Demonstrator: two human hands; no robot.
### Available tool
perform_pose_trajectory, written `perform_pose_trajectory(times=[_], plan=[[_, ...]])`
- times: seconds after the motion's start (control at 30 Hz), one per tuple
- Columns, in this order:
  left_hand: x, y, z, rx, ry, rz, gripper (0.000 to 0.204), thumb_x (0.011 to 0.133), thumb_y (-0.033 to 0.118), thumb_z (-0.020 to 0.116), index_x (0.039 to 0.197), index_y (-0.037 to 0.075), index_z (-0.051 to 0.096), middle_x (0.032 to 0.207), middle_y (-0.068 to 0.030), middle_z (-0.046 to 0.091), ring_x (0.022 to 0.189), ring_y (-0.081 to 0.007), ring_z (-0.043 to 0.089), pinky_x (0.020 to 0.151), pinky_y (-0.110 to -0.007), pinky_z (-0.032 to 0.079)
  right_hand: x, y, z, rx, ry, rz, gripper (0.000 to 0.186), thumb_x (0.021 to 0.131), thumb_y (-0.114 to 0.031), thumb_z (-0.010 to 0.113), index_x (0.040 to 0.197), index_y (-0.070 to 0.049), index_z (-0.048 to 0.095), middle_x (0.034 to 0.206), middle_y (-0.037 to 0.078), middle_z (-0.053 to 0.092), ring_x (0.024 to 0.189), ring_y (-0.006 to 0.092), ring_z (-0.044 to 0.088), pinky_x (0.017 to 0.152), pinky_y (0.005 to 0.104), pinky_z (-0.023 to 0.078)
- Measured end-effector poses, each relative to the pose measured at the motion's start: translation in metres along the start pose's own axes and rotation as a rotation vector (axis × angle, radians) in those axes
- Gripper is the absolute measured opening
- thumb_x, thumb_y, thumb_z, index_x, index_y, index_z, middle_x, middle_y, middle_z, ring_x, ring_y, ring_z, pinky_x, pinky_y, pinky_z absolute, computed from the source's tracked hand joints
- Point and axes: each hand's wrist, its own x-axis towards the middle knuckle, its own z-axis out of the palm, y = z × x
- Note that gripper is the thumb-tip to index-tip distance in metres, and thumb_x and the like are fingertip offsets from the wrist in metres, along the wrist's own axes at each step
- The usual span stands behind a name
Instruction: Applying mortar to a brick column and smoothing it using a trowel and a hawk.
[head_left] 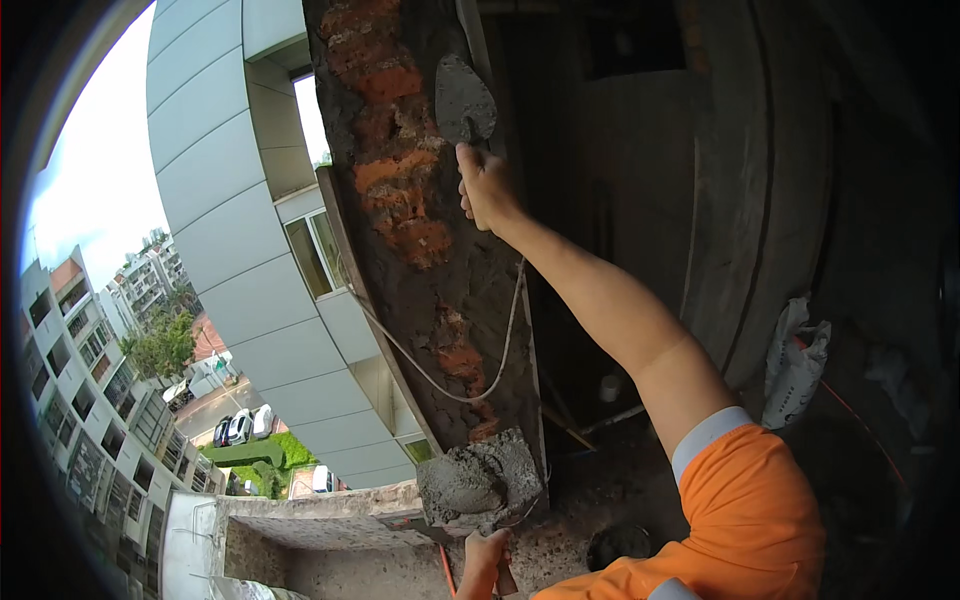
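Observation:
My right hand point(482, 188) is raised high, closed on the handle of a pointed trowel point(463, 92), whose grey, mortar-coated blade lies against or just over the upper part of a narrow brick column point(385, 175); I cannot tell whether they touch. The column shows red brick amid dark wet mortar, with a board point(364, 307) along its left edge and a pale cord point(470, 398) looped across it. Low at the centre, my left hand point(483, 550) grips the handle of a square mortar board point(438, 505), which carries a heap of wet grey mortar point(468, 472) in front of the column's foot.
Left, beyond a low parapet point(325, 500), stand panelled and white buildings point(230, 270) above parked cars far below. The dim right side holds a concrete wall point(750, 180), a white sack point(795, 370), a red hose or wire and a dark bucket point(615, 550) on the rough floor.

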Motion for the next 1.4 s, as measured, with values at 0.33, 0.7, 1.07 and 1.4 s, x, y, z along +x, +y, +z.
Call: perform_pose_trajectory(times=[0.33, 0.7, 1.07, 1.4], plan=[[0.017, -0.020, 0.020, -0.063, -0.214, 0.061, 0.011, 0.081, 0.017, 0.068, 0.078, 0.008, 0.063, 0.058, -0.0081, 0.056, 0.052, -0.0250, 0.053, 0.043, -0.041, 0.038, -0.024, 0.066, -0.070, -0.405, 0.224, -0.082, 0.058, 0.095, -0.038, 0.055, 0.136, 0.001, 0.041, 0.062, 0.005, 0.052, 0.045, 0.0131, 0.049, 0.038, 0.0301, 0.039], [0.016, -0.016, 0.077, 0.294, -0.241, 0.009, 0.022, 0.078, 0.011, 0.071, 0.081, -0.001, 0.053, 0.060, -0.0075, 0.056, 0.045, -0.0171, 0.053, 0.039, -0.033, 0.042, -0.358, 0.071, -0.197, -0.759, -0.204, -0.111, 0.030, 0.086, -0.026, 0.068, 0.093, 0.003, 0.062, 0.076, 0.020, 0.065, 0.069, 0.0341, 0.066, 0.062, 0.0399, 0.051], [0.028, 0.046, 0.196, 0.269, -0.372, 0.253, 0.017, 0.080, 0.012, 0.066, 0.086, 0.002, 0.054, 0.061, -0.0032, 0.053, 0.047, -0.0129, 0.050, 0.044, -0.030, 0.043, -0.357, 0.016, -0.331, -1.295, -0.658, -0.198, 0.028, 0.079, -0.026, 0.072, 0.096, -0.004, 0.068, 0.077, 0.010, 0.064, 0.066, 0.0282, 0.065, 0.057, 0.0374, 0.052], [-0.008, -0.001, 0.242, 0.374, -0.344, 0.525, 0.030, 0.078, 0.012, 0.065, 0.099, -0.007, 0.058, 0.077, -0.0173, 0.066, 0.066, -0.0272, 0.066, 0.061, -0.036, 0.050, -0.334, 0.033, -0.330, -1.178, -0.240, 0.073, 0.030, 0.085, -0.028, 0.068, 0.102, -0.004, 0.068, 0.086, 0.016, 0.068, 0.075, 0.0331, 0.067, 0.061, 0.0409, 0.054]])
